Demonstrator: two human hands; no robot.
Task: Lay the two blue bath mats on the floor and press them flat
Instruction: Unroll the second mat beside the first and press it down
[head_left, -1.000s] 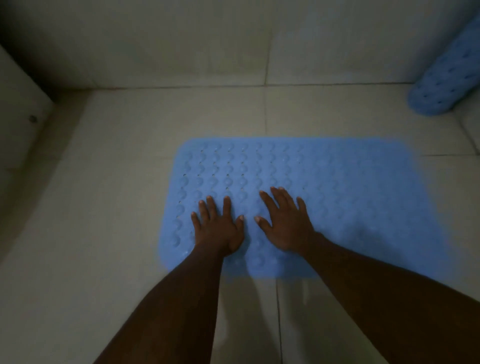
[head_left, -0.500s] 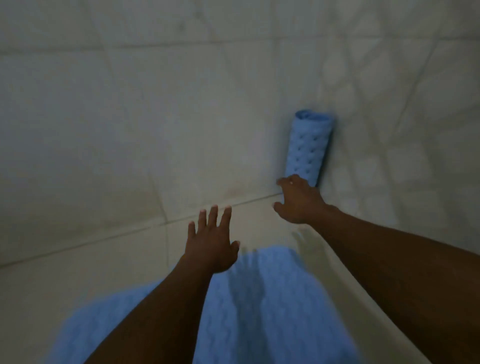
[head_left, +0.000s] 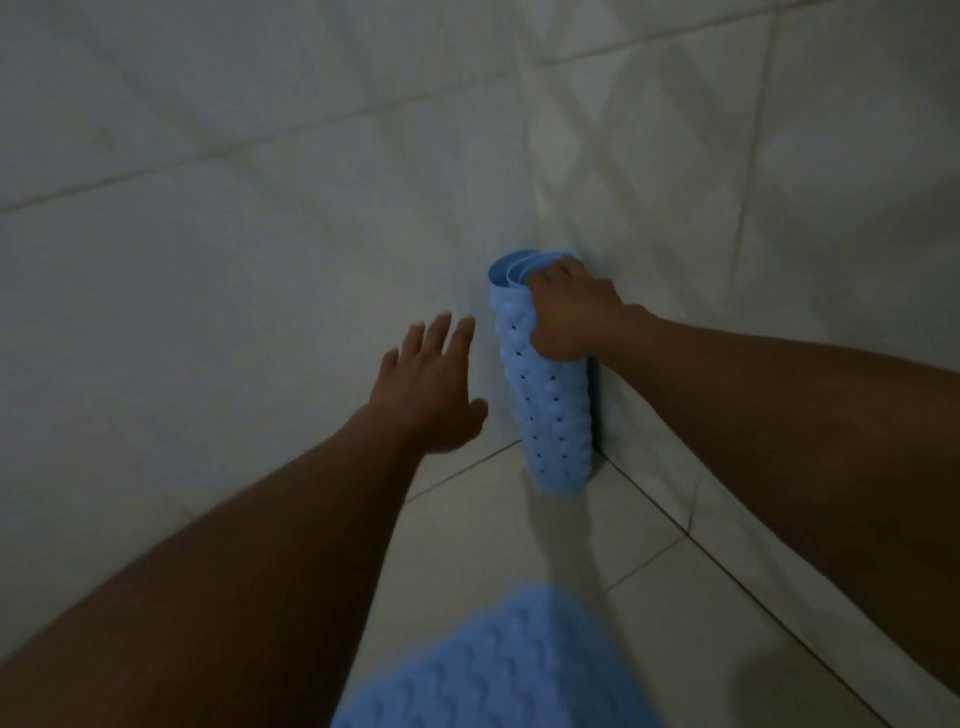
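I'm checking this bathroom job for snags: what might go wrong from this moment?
The right hand grips only the top of the rolled blue dimpled bath mat standing against the tiled wall; lifted so, the roll might uncurl or swing, with the open left hand off it. The flat blue bath mat lies near on the tiled floor, so the second could land overlapping it.

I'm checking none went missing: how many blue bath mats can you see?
2. A rolled mat stands on end against the wall, gripped near its top by the right hand. A flat mat lies on the floor at the frame's bottom edge, partly cut off.
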